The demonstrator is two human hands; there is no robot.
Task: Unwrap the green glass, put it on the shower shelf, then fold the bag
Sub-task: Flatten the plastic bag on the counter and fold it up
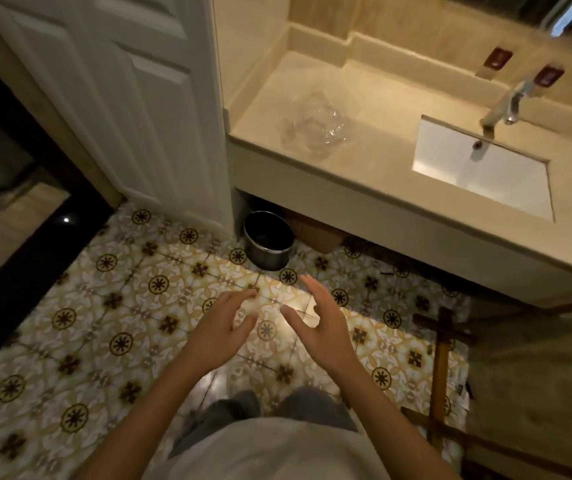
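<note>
Plastic, clear and crumpled, lies on the counter (374, 181) in the upper middle of the frame: that is the bag (314, 128), loose and unfolded, left of the basin (485, 174) and well apart from it. I can make out no green inside it, and no green glass anywhere in view; the shower shelf is out of frame too. So my guess is that the unwrapping is done and the glass has gone to its shelf, though nothing here proves it. What plainly remains is the folding.

Both hands are low in the frame, over the patterned floor (104, 306), well short of the counter. The left hand (222, 323) and right hand (322, 323) face each other, fingers spread and slightly curled, a gap between them, holding nothing. They look poised to reach up for the bag.

Under the counter stands a dark bin (269, 239), beside the white door (132, 98).
</note>
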